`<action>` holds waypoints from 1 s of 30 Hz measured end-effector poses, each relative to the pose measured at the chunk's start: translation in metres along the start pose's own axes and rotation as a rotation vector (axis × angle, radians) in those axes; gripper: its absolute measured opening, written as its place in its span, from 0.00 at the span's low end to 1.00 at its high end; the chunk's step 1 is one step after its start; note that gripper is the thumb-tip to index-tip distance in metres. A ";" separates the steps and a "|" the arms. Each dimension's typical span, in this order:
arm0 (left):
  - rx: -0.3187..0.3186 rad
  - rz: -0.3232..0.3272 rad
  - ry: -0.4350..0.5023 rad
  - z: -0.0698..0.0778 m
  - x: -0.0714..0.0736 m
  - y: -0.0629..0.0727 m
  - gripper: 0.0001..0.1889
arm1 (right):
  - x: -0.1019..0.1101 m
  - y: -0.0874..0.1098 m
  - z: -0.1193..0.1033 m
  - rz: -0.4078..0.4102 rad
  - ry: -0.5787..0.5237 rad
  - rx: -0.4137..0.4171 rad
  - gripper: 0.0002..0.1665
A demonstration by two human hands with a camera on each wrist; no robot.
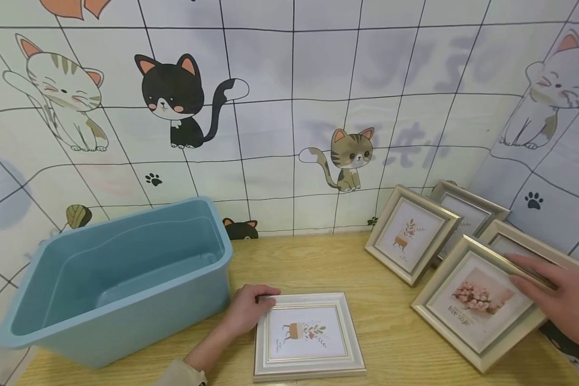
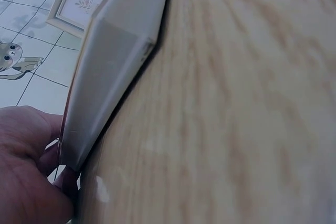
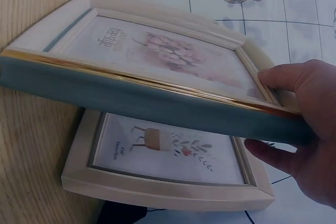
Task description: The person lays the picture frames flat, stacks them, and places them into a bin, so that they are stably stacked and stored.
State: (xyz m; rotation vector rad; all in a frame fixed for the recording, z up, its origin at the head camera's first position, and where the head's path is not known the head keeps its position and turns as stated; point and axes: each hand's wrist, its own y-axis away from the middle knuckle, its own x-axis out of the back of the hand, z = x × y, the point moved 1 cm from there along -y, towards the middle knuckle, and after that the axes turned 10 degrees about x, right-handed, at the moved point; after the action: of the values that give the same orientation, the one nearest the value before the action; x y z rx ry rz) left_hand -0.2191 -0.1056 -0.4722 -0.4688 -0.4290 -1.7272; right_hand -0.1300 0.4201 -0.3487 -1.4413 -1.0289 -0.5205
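My left hand [image 1: 248, 311] pinches the upper left corner of a white picture frame [image 1: 357, 354], which lies nearly flat on the table with its plant-pot print facing up. In the left wrist view, the fingers [image 2: 50, 129] hold the end of that frame, its side edge [image 2: 113, 61] close over the wood. At the right, my right hand [image 1: 571, 300] grips the top corner of a gold-edged picture frame [image 1: 444, 289] with a pink flower print, thumb on the front and fingers behind. That frame tilts back, its lower corner at the table, as the right wrist view [image 3: 157, 95] also shows.
A blue plastic tub [image 1: 140, 316] stands on the left of the wooden table [image 1: 289, 262]. Several more picture frames lean at the back right, one with a plant print [image 1: 391, 203] in front. A cat-patterned, gridded wall covering [image 1: 270, 128] rises behind.
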 end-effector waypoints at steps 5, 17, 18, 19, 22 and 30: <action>-0.001 0.000 -0.003 0.001 0.001 0.001 0.11 | -0.003 0.003 0.000 -0.006 0.018 -0.010 0.29; 0.024 0.043 0.044 0.006 0.008 -0.002 0.10 | -0.005 0.006 -0.004 0.079 -0.063 0.086 0.28; 0.032 0.053 0.049 0.008 0.010 -0.001 0.10 | -0.005 0.006 -0.006 0.076 -0.063 0.096 0.29; 0.040 0.058 0.055 0.010 0.011 -0.001 0.10 | -0.004 0.006 -0.008 0.073 -0.065 0.100 0.29; 0.056 0.070 0.053 0.015 0.013 0.002 0.11 | -0.001 0.005 -0.015 0.079 -0.068 0.113 0.30; 0.001 0.141 0.063 0.029 0.018 0.006 0.10 | 0.011 -0.004 -0.036 0.159 -0.131 0.167 0.29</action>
State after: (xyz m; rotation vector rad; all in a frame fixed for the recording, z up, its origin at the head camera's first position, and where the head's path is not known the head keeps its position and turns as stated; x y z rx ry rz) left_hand -0.2140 -0.1069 -0.4380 -0.4321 -0.3436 -1.6013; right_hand -0.1181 0.3883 -0.3311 -1.4073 -1.0251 -0.2219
